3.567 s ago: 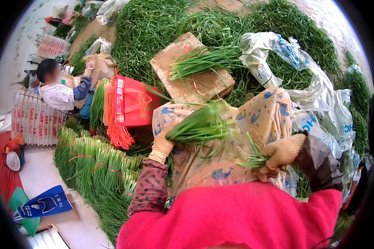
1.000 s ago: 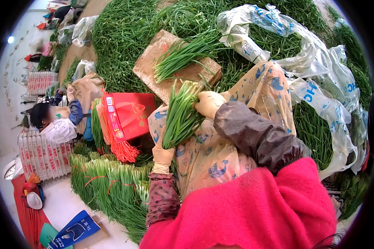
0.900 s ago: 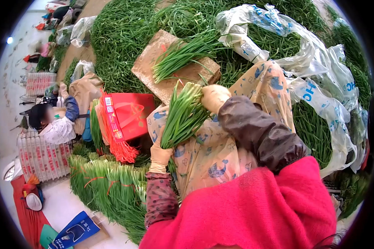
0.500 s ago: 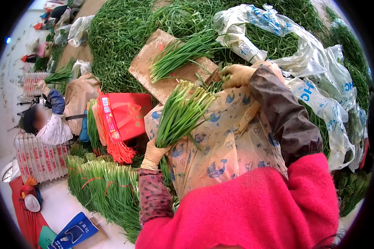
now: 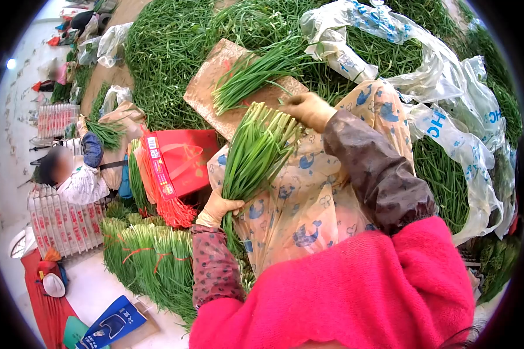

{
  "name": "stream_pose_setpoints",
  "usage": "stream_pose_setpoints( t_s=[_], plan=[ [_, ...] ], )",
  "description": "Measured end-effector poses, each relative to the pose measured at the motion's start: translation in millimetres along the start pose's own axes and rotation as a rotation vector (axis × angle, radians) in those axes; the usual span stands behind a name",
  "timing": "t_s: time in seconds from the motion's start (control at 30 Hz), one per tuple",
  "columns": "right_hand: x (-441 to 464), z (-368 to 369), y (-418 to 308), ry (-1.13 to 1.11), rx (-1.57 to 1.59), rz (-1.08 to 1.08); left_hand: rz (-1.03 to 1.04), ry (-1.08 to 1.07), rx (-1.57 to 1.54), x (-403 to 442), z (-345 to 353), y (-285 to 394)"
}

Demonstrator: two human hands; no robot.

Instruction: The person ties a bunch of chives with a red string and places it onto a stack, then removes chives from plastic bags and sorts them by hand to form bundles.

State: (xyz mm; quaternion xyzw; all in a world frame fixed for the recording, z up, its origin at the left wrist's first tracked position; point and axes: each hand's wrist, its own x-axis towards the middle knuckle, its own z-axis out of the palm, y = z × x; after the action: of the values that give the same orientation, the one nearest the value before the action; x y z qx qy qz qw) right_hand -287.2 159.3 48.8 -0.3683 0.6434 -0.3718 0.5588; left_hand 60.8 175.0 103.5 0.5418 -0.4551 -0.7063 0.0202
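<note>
My left hand [image 5: 219, 209], in a pale glove, is closed around the leafy lower part of a bunch of garlic chives [image 5: 255, 154]. The pale cut ends of that bunch point up and away from me. Beside those ends is my gloved right hand [image 5: 310, 110], its fingers bent together; whatever they may hold is too hidden to name. Another loose bundle of chives [image 5: 253, 78] lies on a brown board [image 5: 206, 72] just beyond. A patterned plastic apron [image 5: 308, 198] covers my lap under both hands.
Heaps of loose chives [image 5: 163, 64] spread ahead. A red box [image 5: 186, 163] with red ties [image 5: 177, 212] stands left, above tied bundles [image 5: 151, 256]. Clear plastic sheeting [image 5: 448, 122] curls on the right. A co-worker [image 5: 81, 174] sits far left, holding greens.
My right hand has moved left, from the board's right corner to the bunch's cut ends. The left hand keeps its hold, with the bunch slightly more upright. The co-worker's greens have moved lower.
</note>
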Motion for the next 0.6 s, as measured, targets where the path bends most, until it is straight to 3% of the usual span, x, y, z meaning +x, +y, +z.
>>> stream_pose_setpoints(
  t_s=[0.07,0.13,0.2,0.27,0.33,0.4,0.53,0.6],
  plan=[
    [-7,-29,-6,0.133,0.436,0.072,0.002,-0.048,-0.059,0,-2,1],
    [-1,-56,-2,0.234,0.515,0.061,-0.027,-0.021,-0.047,-1,-5,-1],
    [-9,-62,-4,0.196,0.438,0.049,-0.013,0.007,-0.051,-1,-1,0],
    [-51,-44,-41,0.002,-0.145,-0.143,0.0,0.03,-0.058,-2,4,6],
    [-70,-17,-72,-0.164,-0.674,-0.17,0.012,0.014,-0.024,-1,8,13],
    [-75,15,-81,-0.198,-0.924,-0.129,0.004,0.007,-0.016,1,11,16],
    [-58,43,-62,-0.216,-0.777,-0.175,0.015,0.011,-0.009,0,13,17],
    [-55,28,-63,-0.618,0.001,-0.012,-0.022,-0.025,0.069,8,1,12]
  ],
)
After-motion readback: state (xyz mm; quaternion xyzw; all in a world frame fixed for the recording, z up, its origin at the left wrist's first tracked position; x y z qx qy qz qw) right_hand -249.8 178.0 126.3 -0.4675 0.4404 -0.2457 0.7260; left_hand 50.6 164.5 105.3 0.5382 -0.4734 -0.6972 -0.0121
